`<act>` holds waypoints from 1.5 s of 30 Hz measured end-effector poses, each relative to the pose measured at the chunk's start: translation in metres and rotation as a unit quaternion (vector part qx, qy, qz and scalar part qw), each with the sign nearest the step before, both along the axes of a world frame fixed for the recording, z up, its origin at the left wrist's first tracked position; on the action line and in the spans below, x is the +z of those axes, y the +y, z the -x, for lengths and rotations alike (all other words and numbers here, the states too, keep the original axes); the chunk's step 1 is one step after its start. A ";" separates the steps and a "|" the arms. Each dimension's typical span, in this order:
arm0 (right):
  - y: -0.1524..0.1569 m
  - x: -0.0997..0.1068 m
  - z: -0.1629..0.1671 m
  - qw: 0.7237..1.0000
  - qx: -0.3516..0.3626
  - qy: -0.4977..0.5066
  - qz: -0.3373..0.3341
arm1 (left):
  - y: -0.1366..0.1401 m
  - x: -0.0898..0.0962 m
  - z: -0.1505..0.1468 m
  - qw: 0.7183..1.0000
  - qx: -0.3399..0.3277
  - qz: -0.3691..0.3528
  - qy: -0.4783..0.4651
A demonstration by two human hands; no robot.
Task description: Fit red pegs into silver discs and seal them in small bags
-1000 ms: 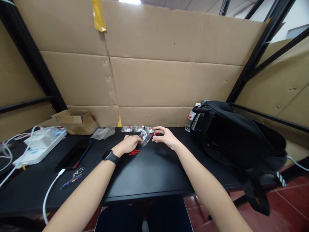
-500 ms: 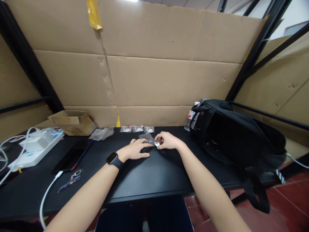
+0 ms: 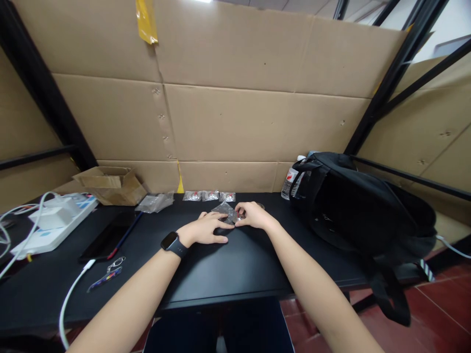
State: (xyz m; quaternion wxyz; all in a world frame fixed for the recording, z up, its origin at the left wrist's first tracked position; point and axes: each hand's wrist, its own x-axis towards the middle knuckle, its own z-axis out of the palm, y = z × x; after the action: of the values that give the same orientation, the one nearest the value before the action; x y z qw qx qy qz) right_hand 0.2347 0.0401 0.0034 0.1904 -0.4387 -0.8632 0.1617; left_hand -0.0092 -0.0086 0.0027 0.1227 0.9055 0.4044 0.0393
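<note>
My left hand (image 3: 209, 228) lies flat on the black table with its fingers stretched out. Its fingertips rest at the near edge of a small clear plastic bag (image 3: 225, 211). Beside them, the thumb and fingers of my right hand (image 3: 253, 215) pinch a small round silver-and-red piece (image 3: 240, 215) at the bag's right end. Fingers cover most of that piece, and whether it is inside the bag I cannot tell. Just behind sit three bagged silver-and-red pieces (image 3: 210, 196) in a row against the cardboard.
Flat plastic bags (image 3: 156, 202) and an open cardboard box (image 3: 110, 186) are at back left. Nearer lie a tablet (image 3: 110, 238), a keychain (image 3: 106, 279) and a white power strip (image 3: 55, 233). A water bottle (image 3: 290, 181) and a black backpack (image 3: 360, 211) stand on the right.
My right hand has shifted slightly left with the round piece, up against the plastic bag. More of the bag now shows. My left hand has hardly moved.
</note>
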 end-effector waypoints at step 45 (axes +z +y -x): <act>0.025 -0.019 0.001 0.992 0.020 0.106 -0.072 | 0.024 -0.021 0.001 0.966 0.137 -0.175 -0.135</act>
State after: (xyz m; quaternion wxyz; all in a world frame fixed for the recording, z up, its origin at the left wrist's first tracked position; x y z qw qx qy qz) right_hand 0.2339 0.0655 -0.0159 0.3084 -0.3870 -0.8562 0.1484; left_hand -0.0099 0.0151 -0.0179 0.0090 0.8353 0.4905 0.2482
